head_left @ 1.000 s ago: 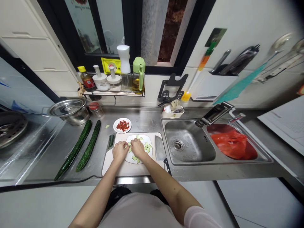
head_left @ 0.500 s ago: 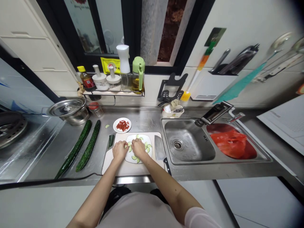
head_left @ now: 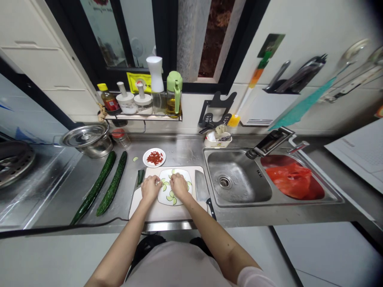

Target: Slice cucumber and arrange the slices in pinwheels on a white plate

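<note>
A white plate (head_left: 183, 173) with several half-moon cucumber slices (head_left: 170, 197) lies on the pale cutting board (head_left: 167, 213). My left hand (head_left: 150, 187) rests at the plate's left edge, fingers curled over slices there. My right hand (head_left: 179, 185) sits over the plate's middle, fingers bent down onto the slices. What either hand pinches is too small to make out. A cleaver (head_left: 201, 187) lies on the board's right side. A cucumber end piece (head_left: 140, 176) lies just left of the board.
Two whole cucumbers (head_left: 104, 185) lie on the steel counter at left, near a lidded pot (head_left: 86, 138). A small dish of chopped red chilli (head_left: 154, 158) stands behind the board. The sink (head_left: 239, 181) and a red basin (head_left: 291, 181) are at right. A condiment shelf (head_left: 143, 101) lines the wall.
My right hand has shifted a little to the right over the plate, uncovering slices between the hands. My left hand has barely moved.
</note>
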### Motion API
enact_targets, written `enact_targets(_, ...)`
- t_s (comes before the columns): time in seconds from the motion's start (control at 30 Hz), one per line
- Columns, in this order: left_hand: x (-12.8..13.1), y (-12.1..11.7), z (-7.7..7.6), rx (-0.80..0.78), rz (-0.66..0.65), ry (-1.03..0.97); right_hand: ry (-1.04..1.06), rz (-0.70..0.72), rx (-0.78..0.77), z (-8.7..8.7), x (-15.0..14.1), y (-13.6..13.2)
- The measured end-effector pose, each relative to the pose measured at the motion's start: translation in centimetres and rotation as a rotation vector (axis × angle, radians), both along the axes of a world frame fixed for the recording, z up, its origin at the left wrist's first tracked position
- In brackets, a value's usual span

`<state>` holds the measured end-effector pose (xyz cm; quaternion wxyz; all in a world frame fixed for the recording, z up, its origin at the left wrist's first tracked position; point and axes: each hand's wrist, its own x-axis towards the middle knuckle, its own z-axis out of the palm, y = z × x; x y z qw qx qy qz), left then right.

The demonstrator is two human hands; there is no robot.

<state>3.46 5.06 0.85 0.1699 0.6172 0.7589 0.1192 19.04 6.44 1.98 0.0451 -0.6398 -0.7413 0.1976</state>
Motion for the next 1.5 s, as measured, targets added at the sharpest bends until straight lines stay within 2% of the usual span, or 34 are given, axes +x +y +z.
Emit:
enact_targets(0.33,0.5,0.0,-0.2,-0.039,-0.015,0.048,-0.037,-0.002,-0.043,-0.8,-0.4,-0.1)
enact_targets(0.7,0.6,0.7,0.4,-0.132,0.052,0.049,-0.047,0.017,-0.045,-0.6,-0.8,0.2)
enact_targets(1.0,0.8,0.7,0.6,-0.138,0.02,0.09,-0.008,0.021,-0.015,0.1,-1.3,0.2)
enact_targets(1.2,1.1,0.3,0.8,-0.084,-0.016,0.094,0.195,-0.091,0.107,0.9,1.8,-0.9)
enact_targets(1.33,1.1,0.0,0.7,-0.054,-0.019,0.043,0.386,-0.231,0.211,1.2,5.7,-2.6)
enact_targets(1.5,1.0,-0.9,1.0,-0.008,0.041,-0.09,0.502,-0.431,0.265,0.7,10.7,-5.6)
